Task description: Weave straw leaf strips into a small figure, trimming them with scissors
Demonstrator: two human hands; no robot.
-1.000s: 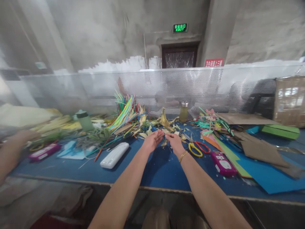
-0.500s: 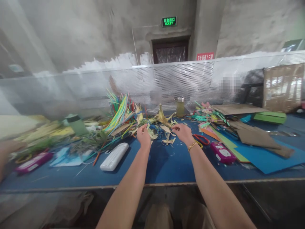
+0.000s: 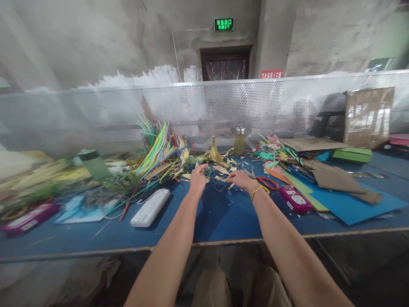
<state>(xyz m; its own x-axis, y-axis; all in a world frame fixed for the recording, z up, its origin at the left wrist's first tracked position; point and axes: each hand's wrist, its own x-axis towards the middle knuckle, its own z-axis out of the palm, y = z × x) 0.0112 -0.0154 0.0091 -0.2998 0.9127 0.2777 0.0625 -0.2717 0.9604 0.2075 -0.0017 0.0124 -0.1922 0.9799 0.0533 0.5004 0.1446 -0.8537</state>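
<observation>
My left hand (image 3: 198,179) is over the near edge of a heap of dried corn husk pieces (image 3: 220,169) and blue-green strands (image 3: 208,172). Its index finger stretches out to the right, and no held piece shows in it. My right hand (image 3: 242,179), with a gold bracelet at the wrist, is low over the table to the right of the heap. Its fingers are drawn together beside small husk scraps; anything between the fingertips is too small to name. Behind the heap stands a peeled-back husk piece (image 3: 214,149). Red-handled scissors (image 3: 268,183) lie just beyond my right wrist.
On the left are a white power bank (image 3: 151,208), colourful pipe cleaners (image 3: 159,147), a green bottle (image 3: 95,164) and a purple packet (image 3: 30,218). To the right are another purple packet (image 3: 294,199), blue sheets (image 3: 354,211) and cardboard (image 3: 335,178). A perforated metal screen (image 3: 243,106) runs behind.
The pale green husk piece at my left hand no longer shows there, and that hand's index finger now points out. My right hand has shifted slightly left. The camera view has turned a little.
</observation>
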